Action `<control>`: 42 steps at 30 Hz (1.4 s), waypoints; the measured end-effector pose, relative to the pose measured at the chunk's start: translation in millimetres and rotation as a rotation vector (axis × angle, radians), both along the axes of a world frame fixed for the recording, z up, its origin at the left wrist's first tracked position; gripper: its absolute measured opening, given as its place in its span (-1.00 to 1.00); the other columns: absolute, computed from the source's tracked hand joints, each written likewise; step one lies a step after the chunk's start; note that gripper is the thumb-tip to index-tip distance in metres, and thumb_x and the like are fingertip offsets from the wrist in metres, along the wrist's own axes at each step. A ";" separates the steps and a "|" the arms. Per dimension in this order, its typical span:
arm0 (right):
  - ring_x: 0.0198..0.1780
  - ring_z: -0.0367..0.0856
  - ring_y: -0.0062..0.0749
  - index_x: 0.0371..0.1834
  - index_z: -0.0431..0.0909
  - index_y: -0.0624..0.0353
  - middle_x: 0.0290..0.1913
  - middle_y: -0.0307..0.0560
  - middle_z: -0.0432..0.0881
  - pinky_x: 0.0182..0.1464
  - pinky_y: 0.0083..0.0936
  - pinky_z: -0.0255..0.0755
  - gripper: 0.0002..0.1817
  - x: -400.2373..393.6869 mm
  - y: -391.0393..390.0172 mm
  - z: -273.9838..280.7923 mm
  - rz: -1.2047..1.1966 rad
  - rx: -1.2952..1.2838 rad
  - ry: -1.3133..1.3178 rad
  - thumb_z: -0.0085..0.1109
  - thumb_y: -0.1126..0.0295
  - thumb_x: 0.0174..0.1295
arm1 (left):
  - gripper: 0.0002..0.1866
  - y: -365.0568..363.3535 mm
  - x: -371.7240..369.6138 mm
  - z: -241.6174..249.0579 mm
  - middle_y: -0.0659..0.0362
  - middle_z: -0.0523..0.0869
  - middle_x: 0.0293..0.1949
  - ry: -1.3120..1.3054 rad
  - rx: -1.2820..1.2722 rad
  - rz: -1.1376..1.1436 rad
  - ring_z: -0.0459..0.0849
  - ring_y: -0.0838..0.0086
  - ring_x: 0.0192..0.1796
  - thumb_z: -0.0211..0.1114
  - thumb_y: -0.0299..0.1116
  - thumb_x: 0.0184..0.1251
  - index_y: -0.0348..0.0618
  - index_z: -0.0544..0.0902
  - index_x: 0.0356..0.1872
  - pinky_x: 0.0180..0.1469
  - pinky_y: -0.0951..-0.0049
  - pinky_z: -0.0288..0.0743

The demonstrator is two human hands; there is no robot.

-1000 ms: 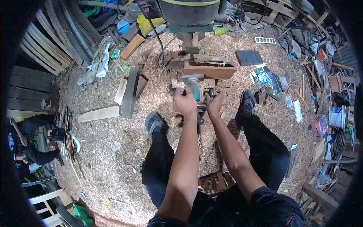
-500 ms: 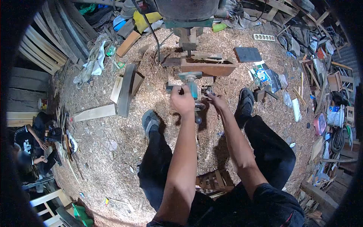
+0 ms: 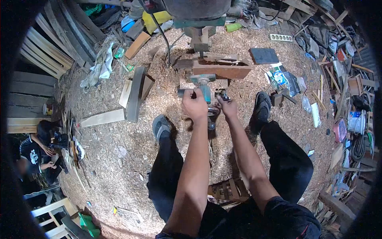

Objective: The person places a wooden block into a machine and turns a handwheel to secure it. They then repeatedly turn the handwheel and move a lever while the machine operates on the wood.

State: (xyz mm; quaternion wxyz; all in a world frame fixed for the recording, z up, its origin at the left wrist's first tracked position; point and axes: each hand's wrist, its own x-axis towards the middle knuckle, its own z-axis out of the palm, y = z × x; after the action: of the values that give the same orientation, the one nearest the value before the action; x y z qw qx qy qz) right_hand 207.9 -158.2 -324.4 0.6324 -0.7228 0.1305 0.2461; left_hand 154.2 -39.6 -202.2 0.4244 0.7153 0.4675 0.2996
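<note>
A wooden block [image 3: 227, 71] with a hollowed, rough top lies under the bit [image 3: 201, 53] of a drilling machine [image 3: 197, 10]. In front of it stands a teal metal clamp [image 3: 205, 91] with a flat pad facing the block. My left hand [image 3: 195, 105] is closed just left of the clamp; whatever its curled fingers grip is hidden. To the right of the clamp, my right hand [image 3: 228, 108] has its fingers around a small dark metal handle [image 3: 223, 96]. A dark handwheel [image 3: 213, 110] shows between my hands, with a round knob [image 3: 211, 126] below.
Wood shavings [image 3: 119, 159] cover the floor. Boards [image 3: 136, 93] lie to the left, a dark slab [image 3: 264, 55] to the right. My sandalled feet flank the machine. Another person [image 3: 36, 153] sits at far left. A power strip [image 3: 281, 38] lies at upper right.
My right hand has closed in around the dark handle, its fingers more curled than before. My left hand stays beside the clamp. The whole view has shifted slightly.
</note>
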 end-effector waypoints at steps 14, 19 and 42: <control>-0.24 0.67 -0.28 -0.16 0.56 0.43 -0.23 0.06 0.67 -0.26 -0.45 0.50 -0.56 9.8 -11.0 -17.0 -0.132 0.311 0.199 0.45 0.22 0.18 | -0.73 3.3 1.0 -9.8 -0.18 0.70 -0.43 -0.054 0.042 -0.030 0.67 -0.10 -0.33 0.30 -0.23 0.17 -0.29 0.64 -0.41 -0.20 0.02 0.48; -0.31 0.58 -0.19 -0.08 0.29 0.39 -0.23 0.11 0.57 -0.20 -0.30 0.49 -0.37 -3.3 6.2 -111.7 -0.122 -0.213 -0.496 0.55 0.28 0.02 | -0.72 3.5 0.3 -17.0 -0.15 0.71 -0.43 -0.077 0.069 -0.011 0.68 -0.10 -0.33 0.29 -0.20 0.16 -0.27 0.65 -0.43 -0.20 0.00 0.48; -0.31 0.64 -0.34 -0.23 0.47 0.35 -0.34 -0.07 0.62 -0.26 -0.45 0.53 -0.65 5.4 -15.5 -42.2 -0.166 0.531 0.125 0.33 0.23 0.29 | -0.75 2.9 1.6 -8.9 -0.08 0.71 -0.47 -0.024 0.063 0.002 0.67 0.06 -0.40 0.30 -0.26 0.17 -0.30 0.65 -0.45 -0.22 0.13 0.50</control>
State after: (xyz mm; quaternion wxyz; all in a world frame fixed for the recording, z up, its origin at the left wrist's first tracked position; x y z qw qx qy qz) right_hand 213.2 -173.7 -366.6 0.8082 -0.5021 0.1589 0.2634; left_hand 155.8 -36.7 -211.1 0.4069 0.7243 0.4532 0.3233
